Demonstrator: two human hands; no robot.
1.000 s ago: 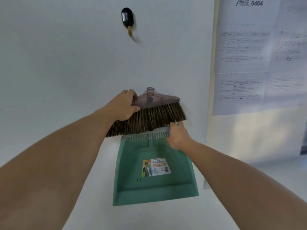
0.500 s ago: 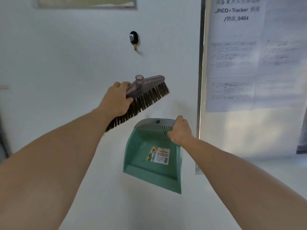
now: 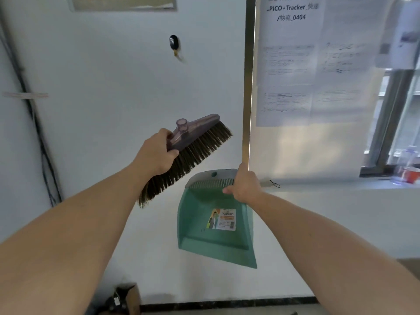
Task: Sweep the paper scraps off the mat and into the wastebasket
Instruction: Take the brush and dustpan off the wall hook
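Observation:
My left hand (image 3: 156, 153) grips the left end of a handleless broom head (image 3: 193, 151) with a translucent purple-grey back and brown bristles, tilted up to the right in front of a white wall. My right hand (image 3: 244, 186) holds the top right edge of a green dustpan (image 3: 213, 223), which hangs open-side toward me with a printed label on it. Both are held in the air, apart from each other. No mat, paper scraps or wastebasket are in view.
A black wall hook (image 3: 173, 43) sits above the broom. Printed sheets (image 3: 295, 64) cover a glass panel on the right, beside a metal frame (image 3: 247, 87). A window sill (image 3: 341, 185) runs right. Cables (image 3: 34, 123) hang at left. A dark object (image 3: 122, 298) lies by the baseboard.
The broom head and dustpan have come off the wall and apart: the broom tilted up in my left hand, the dustpan dropped lower and swung right. My view has pulled back.

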